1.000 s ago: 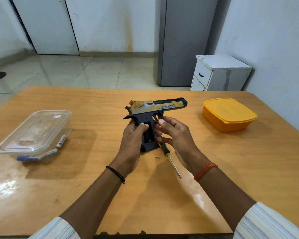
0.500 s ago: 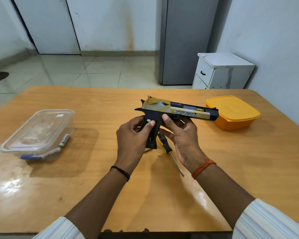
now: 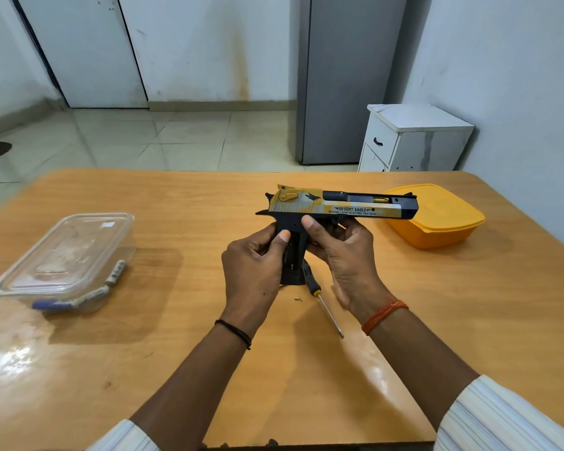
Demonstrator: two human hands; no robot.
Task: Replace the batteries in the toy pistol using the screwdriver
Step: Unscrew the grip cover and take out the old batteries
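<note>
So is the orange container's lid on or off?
On. The orange container has its lid seated flat across the rim; the toy pistol hides its left corner.

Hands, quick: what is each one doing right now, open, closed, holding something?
Left hand: closed around the grip of the toy pistol.
Right hand: closed on the toy pistol too, thumb on its frame, fingers under the barrel.

Person wearing white, finely striped sleeves

The left hand [image 3: 253, 271] is showing a thin black band at its wrist, while the right hand [image 3: 347, 255] is wearing an orange thread bracelet at its wrist
</note>
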